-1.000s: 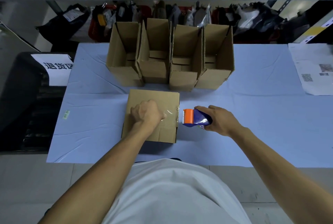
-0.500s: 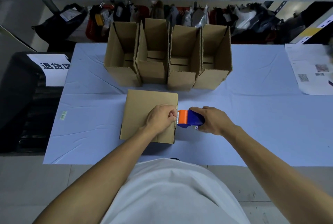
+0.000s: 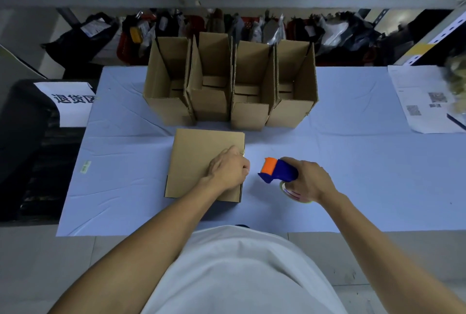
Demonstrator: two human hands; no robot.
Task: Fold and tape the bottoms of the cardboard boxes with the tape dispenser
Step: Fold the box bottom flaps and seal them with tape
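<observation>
The right hand, gripping the dispenser, had pulled clear of the box, suggesting the strip was cut, while the left hand's curled fingers pressed the tape end down at the edge.

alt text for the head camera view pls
A person's left hand rests on the right edge of an upturned cardboard box while the right hand holds a blue-and-orange tape dispenser just beside it; four open boxes stand behind.

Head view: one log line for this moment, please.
box: bottom up | left hand: on its right edge | right hand: holds dispenser, off box
</observation>
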